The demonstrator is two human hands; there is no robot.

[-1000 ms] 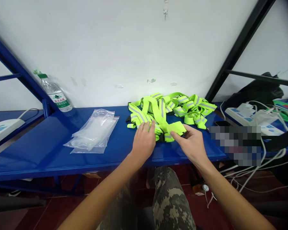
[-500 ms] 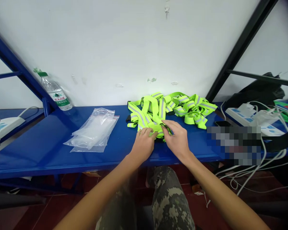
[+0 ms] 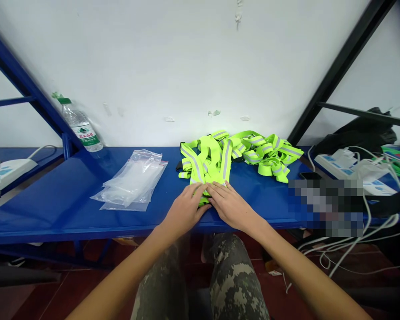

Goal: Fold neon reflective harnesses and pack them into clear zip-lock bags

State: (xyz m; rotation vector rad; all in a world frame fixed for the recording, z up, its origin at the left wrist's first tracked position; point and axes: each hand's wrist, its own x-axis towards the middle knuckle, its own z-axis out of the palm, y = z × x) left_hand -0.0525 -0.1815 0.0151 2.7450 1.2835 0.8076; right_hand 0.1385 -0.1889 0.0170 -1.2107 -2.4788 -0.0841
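Observation:
Fluorescent yellow-green reflective straps (image 3: 225, 162) with silver stripes lie toward the back of the blue table, their near ends running under both hands. My left hand (image 3: 185, 206) grips the near end of the straps, its thumb low at the front and its fingers on top. Beside it, my right hand (image 3: 231, 206) holds the same end, fingers pressed together across it and almost touching the left fingertips. Part of the folded end is hidden beneath my fingers. More tangled reflective straps (image 3: 275, 153) spread to the right.
Clear plastic zip bags (image 3: 133, 180) lie stacked on the blue table (image 3: 63, 195), left of my hands. A water bottle (image 3: 83, 126) leans against the wall. To the right are a phone (image 3: 310, 176), a power strip (image 3: 336, 166) and loose white cables (image 3: 350, 242).
Both hands have come nearer the table's front edge and closer together, drawing the strap ends with them. The right hand has changed from pinching a strap to lying across the bundle.

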